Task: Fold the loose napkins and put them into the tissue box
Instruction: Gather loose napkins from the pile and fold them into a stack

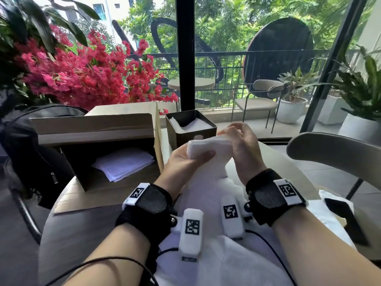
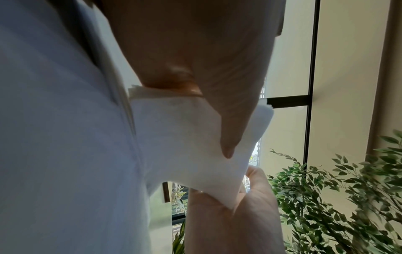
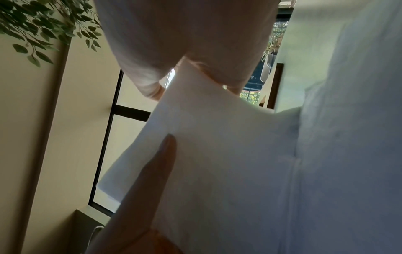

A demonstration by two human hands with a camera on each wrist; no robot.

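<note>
Both hands clamp one folded napkin [image 1: 208, 148] at frame centre: the left hand [image 1: 183, 159] grip pinches its near edge, the right hand [image 1: 241, 145] grip pinches the far end, likely squaring it for the tissue box [image 1: 190, 129] just behind on the surface [image 1: 86, 228].

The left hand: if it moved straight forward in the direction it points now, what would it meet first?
Probably the dark square tissue box, just beyond the left hand, which grips the folded white napkin. Depth is uncertain.
</note>
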